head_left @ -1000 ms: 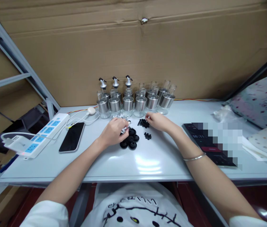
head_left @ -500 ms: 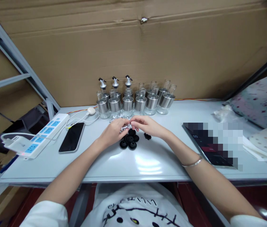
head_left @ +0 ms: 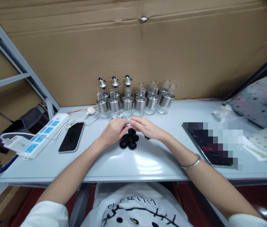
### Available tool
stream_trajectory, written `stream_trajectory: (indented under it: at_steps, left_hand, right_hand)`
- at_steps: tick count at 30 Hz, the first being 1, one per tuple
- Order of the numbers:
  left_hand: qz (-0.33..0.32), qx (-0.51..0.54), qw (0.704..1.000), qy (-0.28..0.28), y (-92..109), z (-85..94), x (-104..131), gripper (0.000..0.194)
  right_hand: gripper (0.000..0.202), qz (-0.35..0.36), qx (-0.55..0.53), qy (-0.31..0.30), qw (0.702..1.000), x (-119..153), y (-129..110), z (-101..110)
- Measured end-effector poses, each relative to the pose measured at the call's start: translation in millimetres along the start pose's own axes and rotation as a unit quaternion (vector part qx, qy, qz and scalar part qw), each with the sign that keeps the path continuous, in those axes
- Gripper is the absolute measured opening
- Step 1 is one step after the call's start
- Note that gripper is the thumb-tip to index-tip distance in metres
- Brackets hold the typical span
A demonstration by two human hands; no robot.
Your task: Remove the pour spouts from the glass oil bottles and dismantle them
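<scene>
My left hand [head_left: 113,130] is closed around a small silver pourer spout [head_left: 128,125], mostly hidden by the fingers. My right hand [head_left: 147,127] pinches at the same spout's end, its fingertips meeting the left ones. Just below the hands several round black rubber stoppers [head_left: 132,145] lie heaped on the table. More small silver parts [head_left: 112,117] sit behind my left hand, partly covered. Some small black pieces [head_left: 147,137] show at the lower edge of my right hand.
Glass bottles with steel sleeves [head_left: 127,103] stand in rows along the cardboard wall [head_left: 114,47]; three carry silver pourers [head_left: 115,82]. To the left are a phone [head_left: 72,137], a power strip [head_left: 45,134] and white cables. A partly blurred dark device [head_left: 202,142] and plastic wrapping [head_left: 225,113] lie right.
My right hand has turned slightly and closed in against the left fingertips, covering more of the spout and the small black pieces beside it. The bottles have stayed put.
</scene>
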State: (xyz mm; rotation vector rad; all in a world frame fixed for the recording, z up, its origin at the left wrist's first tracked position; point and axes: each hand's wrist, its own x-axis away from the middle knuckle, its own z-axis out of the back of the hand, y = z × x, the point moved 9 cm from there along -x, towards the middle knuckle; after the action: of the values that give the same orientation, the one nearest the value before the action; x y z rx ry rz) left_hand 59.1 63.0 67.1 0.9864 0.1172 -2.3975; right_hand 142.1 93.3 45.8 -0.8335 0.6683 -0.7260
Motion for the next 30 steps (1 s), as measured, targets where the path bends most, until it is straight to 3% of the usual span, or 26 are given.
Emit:
stream_trajectory:
  at_steps: [6, 11, 18, 25, 30]
  left_hand:
    - [-0.018, -0.034, 0.999, 0.006, 0, 3.5, 1, 0.012]
    - [-0.005, -0.038, 0.999, -0.009, -8, 1.3, 2, 0.011]
    - [-0.019, -0.042, 0.999, -0.006, -5, 1.5, 2, 0.01]
    - [-0.022, -0.043, 0.999, -0.003, -5, 3.5, 1, 0.01]
    - [-0.016, -0.042, 0.999, -0.012, -7, 2.0, 1, 0.012]
  right_hand:
    - [0.047, -0.055, -0.083, 0.017, 0.995, -2, 17, 6]
    - [0.032, -0.074, -0.146, 0.032, 0.986, 0, 23, 25]
    - [0.039, -0.161, -0.144, 0.009, 0.976, 10, 48, 45]
    - [0.032, -0.196, 0.006, -0.051, 0.979, 19, 61, 49]
    - [0.021, -0.254, 0.129, -0.119, 0.951, 27, 82, 40]
